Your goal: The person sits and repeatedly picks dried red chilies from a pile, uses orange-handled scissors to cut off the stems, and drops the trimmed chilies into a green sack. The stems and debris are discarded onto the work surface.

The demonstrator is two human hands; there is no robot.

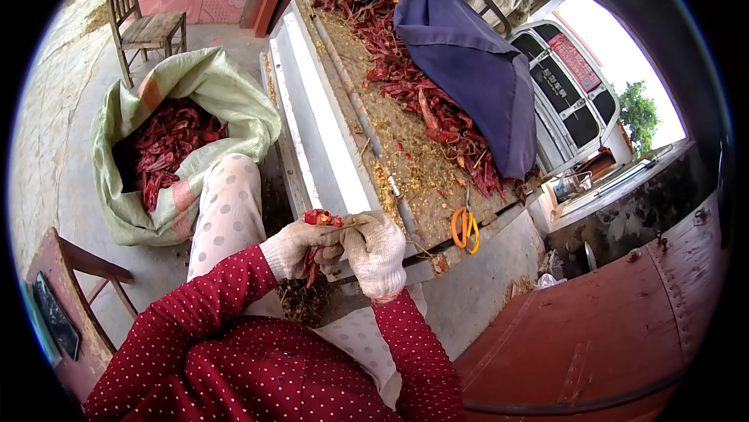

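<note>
Both my hands wear pale, soiled work gloves and meet just above my lap, at the near edge of the cart bed. My left hand [295, 249] is closed around dried red chilies [318, 218]; one pokes out on top and another hangs below the fingers. My right hand [375, 254] pinches at the stem end of the upper chili, its fingertips partly hidden. Beyond them, a heap of dried red chilies [388, 59] lies on the bed, partly under a dark blue cloth [460, 51]. Orange-handled scissors [465, 229] rest by the bed's near right edge.
To the left, an open pale green woven sack [261, 114] holds many dried chilies. A small wooden chair [148, 28] stands farther back. At lower left, a phone [56, 317] lies on a wooden seat. A red metal panel [593, 328] fills the lower right; a vehicle [566, 83] stands beyond.
</note>
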